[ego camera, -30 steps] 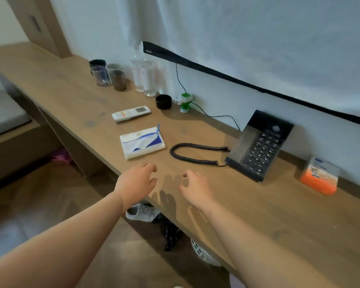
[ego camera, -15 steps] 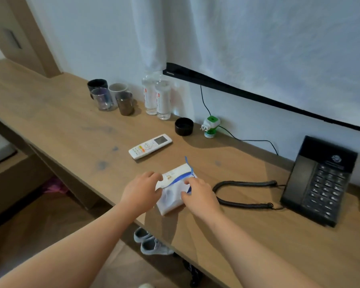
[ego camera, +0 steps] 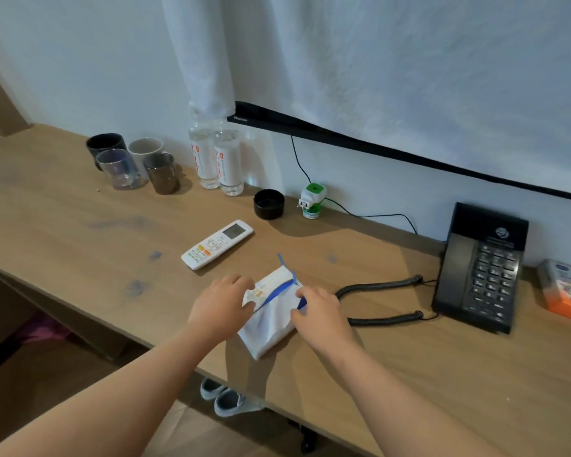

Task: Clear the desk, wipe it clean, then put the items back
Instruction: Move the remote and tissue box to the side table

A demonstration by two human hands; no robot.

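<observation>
**Tissue pack gripped at the desk's front edge**

The tissue pack (ego camera: 271, 313) is seen on the desk (ego camera: 80, 225), near its front edge. Its left end is gripped by the curled fingers of the left hand (ego camera: 220, 308). Its right side is covered by the right hand (ego camera: 320, 313), whose part-hidden fingertips appear to pinch the blue flap. An orange box (ego camera: 564, 291) is cut off at the right.

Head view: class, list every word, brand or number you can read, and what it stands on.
"Hisense", faint: television, bottom frame.
Too blurred to read: red print on water bottles, remote control buttons, telephone keypad and emblem, tissue pack, orange box.
</observation>
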